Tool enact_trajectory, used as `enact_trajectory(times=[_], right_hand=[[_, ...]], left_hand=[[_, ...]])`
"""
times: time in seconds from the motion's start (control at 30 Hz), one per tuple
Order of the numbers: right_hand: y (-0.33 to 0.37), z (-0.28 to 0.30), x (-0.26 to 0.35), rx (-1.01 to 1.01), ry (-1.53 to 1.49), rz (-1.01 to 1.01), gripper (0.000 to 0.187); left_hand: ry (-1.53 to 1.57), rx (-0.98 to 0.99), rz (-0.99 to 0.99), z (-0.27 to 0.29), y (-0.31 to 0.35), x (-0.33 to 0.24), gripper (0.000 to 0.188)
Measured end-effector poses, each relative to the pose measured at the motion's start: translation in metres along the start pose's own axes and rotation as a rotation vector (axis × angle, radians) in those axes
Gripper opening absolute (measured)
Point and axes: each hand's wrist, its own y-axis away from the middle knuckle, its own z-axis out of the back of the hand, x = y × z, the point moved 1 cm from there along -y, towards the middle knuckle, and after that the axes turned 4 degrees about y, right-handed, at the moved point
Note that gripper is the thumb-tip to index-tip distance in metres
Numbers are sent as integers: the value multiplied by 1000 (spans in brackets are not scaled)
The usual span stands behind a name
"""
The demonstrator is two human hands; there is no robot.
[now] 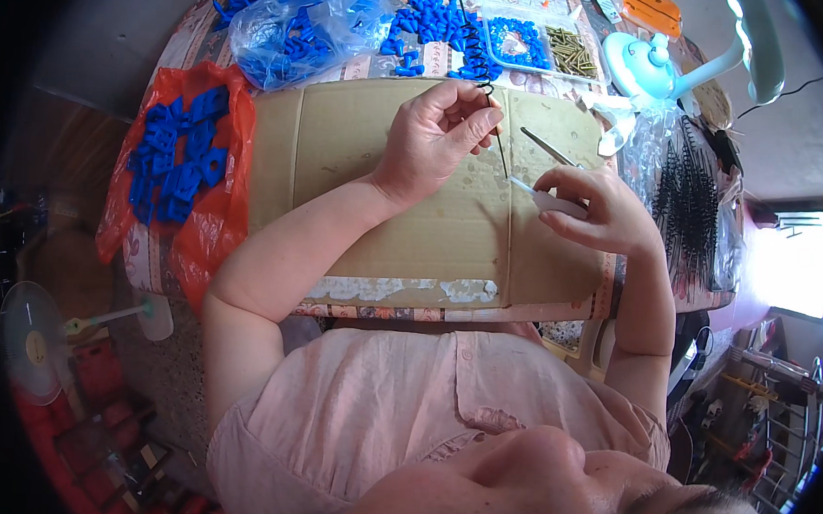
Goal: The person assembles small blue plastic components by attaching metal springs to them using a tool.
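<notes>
My left hand pinches a thin black coiled wire over the cardboard. Its coils run up and away from my fingers, while a straight end slants down toward my right hand. That hand grips a small whitish squeeze bottle with a narrow nozzle. The nozzle tip is at the wire's lower end; whether they touch I cannot tell. A slim dark metal tool shows just beyond my right fingers, and it is unclear whether it lies on the cardboard or is held.
Cardboard covers the table's middle. Blue plastic parts fill a red bag at left and a clear bag behind. A divided tray holds blue pieces and brass-coloured pins. At right stand a lamp and many black coils.
</notes>
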Motion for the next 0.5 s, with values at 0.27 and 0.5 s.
enact_trajectory(times=[0.27,0.5], right_hand=[[0,2,0,14,-20,-17,30],[0,3,3,31,-1,-19,29]], left_hand=[[-14,-4,3,0,0,-1,9],[-15,4,-1,0,0,2,9]])
